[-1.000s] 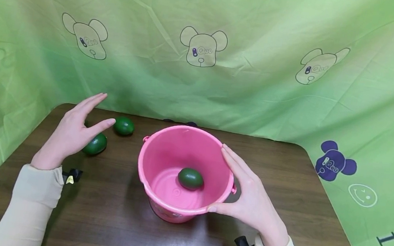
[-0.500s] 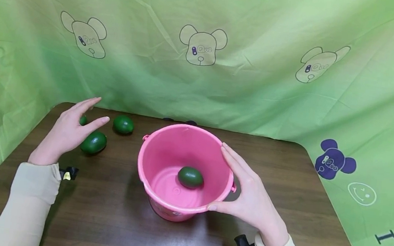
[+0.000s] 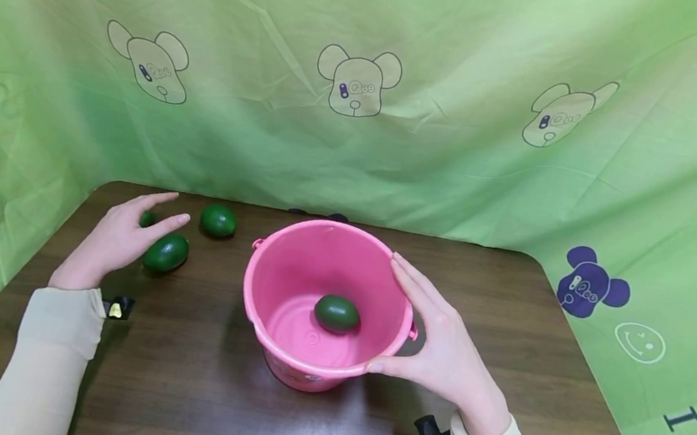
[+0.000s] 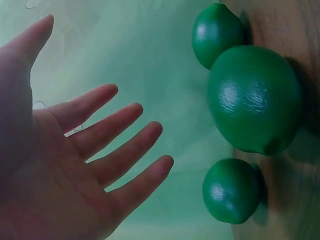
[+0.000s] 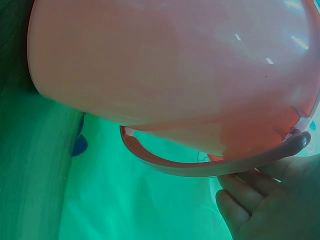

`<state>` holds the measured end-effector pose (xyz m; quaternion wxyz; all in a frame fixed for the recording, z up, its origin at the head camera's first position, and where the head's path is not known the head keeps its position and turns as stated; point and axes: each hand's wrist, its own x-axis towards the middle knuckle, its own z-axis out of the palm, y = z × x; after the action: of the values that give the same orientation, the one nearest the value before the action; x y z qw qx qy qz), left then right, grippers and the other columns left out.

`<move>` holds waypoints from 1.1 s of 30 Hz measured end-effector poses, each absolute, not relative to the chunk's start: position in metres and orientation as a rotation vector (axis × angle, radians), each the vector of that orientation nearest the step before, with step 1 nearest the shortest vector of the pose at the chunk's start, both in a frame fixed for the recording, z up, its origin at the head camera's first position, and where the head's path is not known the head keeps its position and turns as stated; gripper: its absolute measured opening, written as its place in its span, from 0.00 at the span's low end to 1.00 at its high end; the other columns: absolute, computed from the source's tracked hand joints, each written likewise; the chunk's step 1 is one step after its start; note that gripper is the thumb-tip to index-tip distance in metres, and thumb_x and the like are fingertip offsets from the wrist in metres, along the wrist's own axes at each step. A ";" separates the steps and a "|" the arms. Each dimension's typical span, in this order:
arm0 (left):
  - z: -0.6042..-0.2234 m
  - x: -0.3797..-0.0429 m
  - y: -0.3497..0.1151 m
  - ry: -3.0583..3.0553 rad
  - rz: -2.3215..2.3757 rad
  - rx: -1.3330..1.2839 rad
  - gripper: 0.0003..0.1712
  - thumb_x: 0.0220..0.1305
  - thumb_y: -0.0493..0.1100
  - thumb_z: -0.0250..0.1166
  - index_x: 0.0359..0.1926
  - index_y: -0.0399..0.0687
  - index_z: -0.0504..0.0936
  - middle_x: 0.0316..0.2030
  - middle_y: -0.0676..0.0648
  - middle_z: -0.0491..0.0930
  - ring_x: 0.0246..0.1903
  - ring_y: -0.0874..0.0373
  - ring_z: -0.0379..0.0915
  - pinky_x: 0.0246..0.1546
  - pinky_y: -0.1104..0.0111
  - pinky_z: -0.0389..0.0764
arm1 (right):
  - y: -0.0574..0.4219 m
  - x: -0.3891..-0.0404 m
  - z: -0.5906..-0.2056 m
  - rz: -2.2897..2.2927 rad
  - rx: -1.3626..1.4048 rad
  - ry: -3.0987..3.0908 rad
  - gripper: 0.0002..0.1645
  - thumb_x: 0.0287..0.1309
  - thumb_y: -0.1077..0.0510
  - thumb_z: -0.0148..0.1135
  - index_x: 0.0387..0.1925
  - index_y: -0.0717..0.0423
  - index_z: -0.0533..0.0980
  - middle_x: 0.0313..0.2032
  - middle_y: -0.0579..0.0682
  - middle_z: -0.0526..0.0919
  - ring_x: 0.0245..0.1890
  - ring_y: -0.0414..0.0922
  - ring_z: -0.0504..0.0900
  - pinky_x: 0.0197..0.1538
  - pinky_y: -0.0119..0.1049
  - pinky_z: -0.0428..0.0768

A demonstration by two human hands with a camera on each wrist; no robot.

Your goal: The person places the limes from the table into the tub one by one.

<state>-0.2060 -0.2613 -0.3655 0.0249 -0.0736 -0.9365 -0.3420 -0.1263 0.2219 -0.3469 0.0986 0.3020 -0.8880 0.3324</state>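
My left hand (image 3: 116,241) hovers with spread fingers over the table's left side, holding nothing. Just beside its thumb lies a green lime (image 3: 166,253); a second lime (image 3: 218,221) lies further back. A third lime (image 3: 147,219) is partly hidden behind the hand. All three limes (image 4: 256,100) appear in the left wrist view, apart from the fingers. My right hand (image 3: 451,358) grips the rim of a pink bucket (image 3: 277,274) on its right side, thumb toward the near edge. One lime (image 3: 337,314) lies on the bucket's floor. The bucket's handle (image 5: 195,168) hangs down outside.
The brown wooden table (image 3: 187,386) has rounded back corners. A green cloth (image 3: 445,164) with printed bear heads hangs behind it and along both sides. Each wrist wears a black strap, such as the left strap (image 3: 119,307).
My left hand has lowered slightly and shifted a little left toward the limes, uncovering part of the one behind it. The right hand and bucket stay put.
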 end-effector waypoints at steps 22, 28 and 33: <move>-0.391 -0.211 -0.274 -3.044 -1.097 -0.177 0.50 0.72 0.73 0.51 0.78 0.40 0.59 0.70 0.28 0.64 0.67 0.32 0.61 0.62 0.36 0.63 | 0.221 -0.126 -0.348 0.988 0.919 -2.594 0.78 0.27 0.34 0.88 0.79 0.52 0.58 0.77 0.45 0.57 0.75 0.46 0.59 0.71 0.34 0.62; -0.396 -0.212 -0.275 -3.073 -1.091 -0.186 0.51 0.71 0.73 0.51 0.77 0.38 0.60 0.70 0.28 0.63 0.68 0.30 0.58 0.62 0.36 0.63 | 0.221 -0.126 -0.349 0.985 0.918 -2.596 0.78 0.27 0.34 0.88 0.79 0.53 0.58 0.77 0.45 0.57 0.75 0.46 0.58 0.71 0.35 0.62; -0.400 -0.213 -0.276 -3.081 -1.073 -0.189 0.51 0.70 0.73 0.54 0.76 0.38 0.62 0.71 0.29 0.62 0.69 0.31 0.58 0.62 0.36 0.64 | 0.221 -0.127 -0.349 0.989 0.918 -2.596 0.78 0.27 0.34 0.88 0.79 0.52 0.58 0.77 0.45 0.57 0.75 0.46 0.58 0.71 0.35 0.61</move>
<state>-0.2128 -0.2755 -0.4004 -0.0630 -0.0578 -0.9409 -0.3277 -0.1266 0.2214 -0.3488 0.1076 0.3118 -0.8821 0.3362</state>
